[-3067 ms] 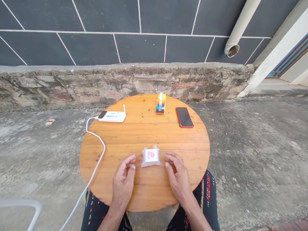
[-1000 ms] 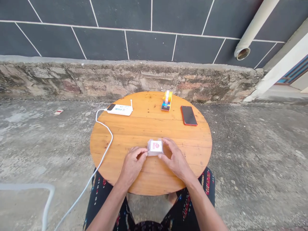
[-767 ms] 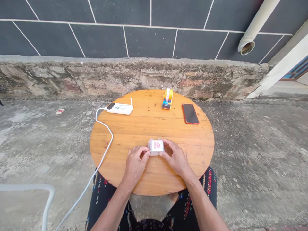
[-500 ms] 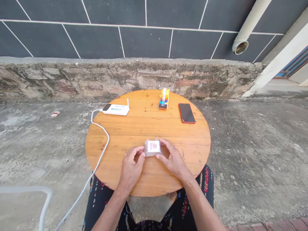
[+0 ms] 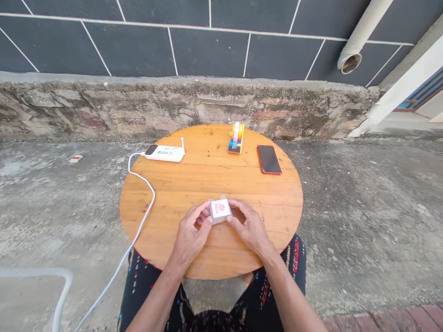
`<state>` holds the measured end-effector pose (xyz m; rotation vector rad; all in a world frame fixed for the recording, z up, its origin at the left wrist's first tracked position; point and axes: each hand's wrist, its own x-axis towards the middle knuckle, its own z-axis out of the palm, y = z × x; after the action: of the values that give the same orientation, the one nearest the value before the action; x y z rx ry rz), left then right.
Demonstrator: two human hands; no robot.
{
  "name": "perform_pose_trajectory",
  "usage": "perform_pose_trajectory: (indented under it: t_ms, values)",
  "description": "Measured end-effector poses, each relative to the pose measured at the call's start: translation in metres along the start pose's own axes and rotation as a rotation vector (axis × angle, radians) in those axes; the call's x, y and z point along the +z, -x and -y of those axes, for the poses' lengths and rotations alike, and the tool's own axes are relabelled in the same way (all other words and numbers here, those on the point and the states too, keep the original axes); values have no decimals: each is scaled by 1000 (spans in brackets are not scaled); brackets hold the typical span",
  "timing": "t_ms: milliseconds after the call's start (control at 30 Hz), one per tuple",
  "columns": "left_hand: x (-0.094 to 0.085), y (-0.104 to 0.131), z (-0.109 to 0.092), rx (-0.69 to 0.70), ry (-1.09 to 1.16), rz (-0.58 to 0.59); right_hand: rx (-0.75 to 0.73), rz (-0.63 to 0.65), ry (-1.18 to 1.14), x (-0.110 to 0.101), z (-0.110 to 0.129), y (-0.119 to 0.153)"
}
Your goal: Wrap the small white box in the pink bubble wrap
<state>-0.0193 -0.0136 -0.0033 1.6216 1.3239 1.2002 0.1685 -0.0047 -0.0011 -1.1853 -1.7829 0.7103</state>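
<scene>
A small white box (image 5: 220, 208) with a pinkish-red print on its top, loosely wrapped in clear plastic, is near the front middle of the round wooden table (image 5: 166, 189). My left hand (image 5: 194, 230) grips its left side between thumb and fingers. On the other side, my right hand (image 5: 247, 226) has its thumb at the near right corner and its fingers at the far right edge. The box looks slightly turned; whether its underside touches the tabletop I cannot tell.
At the back left lies a white device (image 5: 165, 153) with a dark screen and a white cable (image 5: 152, 198) running off the table. A yellow and blue tape dispenser (image 5: 236, 138) stands at the back. A red-edged phone (image 5: 269, 159) lies back right. Behind is a stone-based wall (image 5: 138, 110).
The box has turned a little between my hands, and its plastic sits closer around it. My left fingers have moved in against its side. The whole view has shifted slightly.
</scene>
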Motion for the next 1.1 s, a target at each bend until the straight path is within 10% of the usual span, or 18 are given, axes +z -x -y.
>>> perform_pose_trajectory:
  t_ms: [467,1100]
  values:
    - [6,-27,-9,-293,333,-19,110,14,-268,2,-9,-12]
    - [-2,-3,-1,-164,324,-48,113,-70,-173,-2,-2,-2]
